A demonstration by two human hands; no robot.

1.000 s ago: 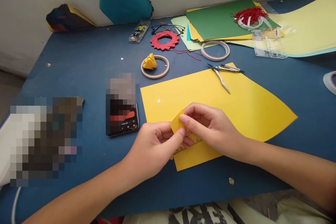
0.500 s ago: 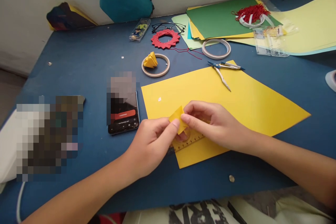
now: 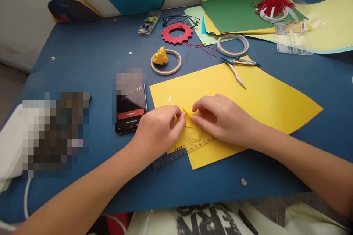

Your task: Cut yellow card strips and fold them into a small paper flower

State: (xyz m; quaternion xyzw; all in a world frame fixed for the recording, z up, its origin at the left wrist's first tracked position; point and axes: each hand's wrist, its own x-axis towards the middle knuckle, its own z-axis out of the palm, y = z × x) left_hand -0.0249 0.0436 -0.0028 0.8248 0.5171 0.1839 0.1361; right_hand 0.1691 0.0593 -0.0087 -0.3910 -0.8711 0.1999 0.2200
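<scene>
A small folded piece of yellow paper [image 3: 188, 120] is held upright between my two hands, above a large yellow sheet [image 3: 264, 106]. My left hand [image 3: 161, 125] pinches its left side between thumb and fingertips. On its right edge, the thumb and curled fingers of my right hand [image 3: 224, 119] close in, the thumb tip against the paper. Just below my fingers lies a clear plastic ruler [image 3: 202, 140] with a protractor cut-out, partly on the sheet and partly on the blue table. My right palm hides some of the sheet.
Beyond the sheet's top edge are compasses [image 3: 234, 67], two tape rolls [image 3: 176, 69] [image 3: 233, 54], a yellow folded piece [image 3: 160, 57], a red paper ring [image 3: 167, 36] and glasses [image 3: 180, 20]. A phone [image 3: 129, 126] lies left; stacked coloured paper [image 3: 237, 11] lies behind.
My left hand has turned over, fingers now pinching from above. The small yellow paper shows edge-on instead of flat, and more of the ruler is uncovered. The view has shifted slightly.
</scene>
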